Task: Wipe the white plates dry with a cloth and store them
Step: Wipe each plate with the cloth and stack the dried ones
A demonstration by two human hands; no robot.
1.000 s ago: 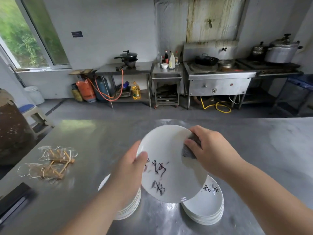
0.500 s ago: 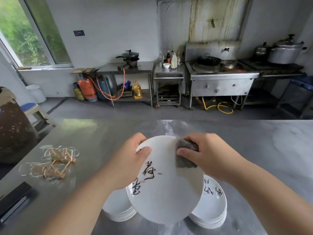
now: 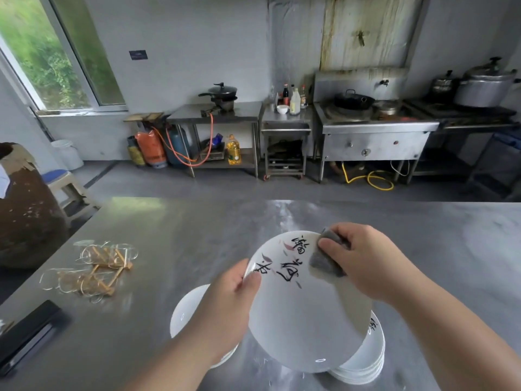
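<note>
I hold a white plate [image 3: 304, 320] with black calligraphy tilted above the steel table [image 3: 174, 235]. My left hand [image 3: 228, 303] grips its left rim, thumb on the face. My right hand [image 3: 363, 258] pinches a grey cloth [image 3: 324, 262] against the plate's upper right part. Under the plate, a stack of white plates [image 3: 187, 311] sits at the left and another stack of white plates [image 3: 366, 359] with writing at the right. Both stacks are partly hidden.
A heap of wire-and-wood plate stands [image 3: 93, 269] lies on the table's left. A black flat object [image 3: 25, 334] sits at the left front edge. Beyond the table are a stove [image 3: 372, 128], shelves and a gas cylinder [image 3: 152, 148].
The plate has turned in my hands, so the writing moved toward its top. The cloth went from the upper middle to the upper right rim. My left hand slid lower on the rim.
</note>
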